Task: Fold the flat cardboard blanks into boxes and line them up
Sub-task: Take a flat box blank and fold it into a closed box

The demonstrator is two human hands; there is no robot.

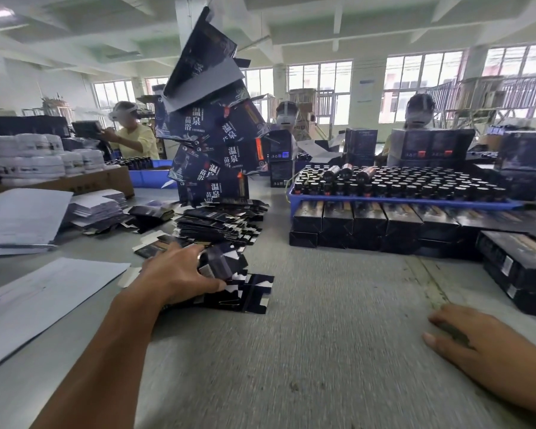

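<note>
A pile of flat dark cardboard blanks [220, 226] lies on the grey table [338, 320], with a few loose blanks [248, 292] spread in front of it. My left hand [177, 274] reaches onto the loose blanks and grips one, fingers curled over its edge. My right hand [483, 345] rests on the table at the lower right, fingers loosely bent, holding nothing. Folded dark boxes [369, 224] stand in a row at the right.
A leaning tower of large dark printed cartons [211, 131] rises behind the blank pile. A blue tray [403, 202] of dark bottles sits behind the box row. More boxes [520, 267] at far right, white sheets [41, 292] at left. Three people work across the table.
</note>
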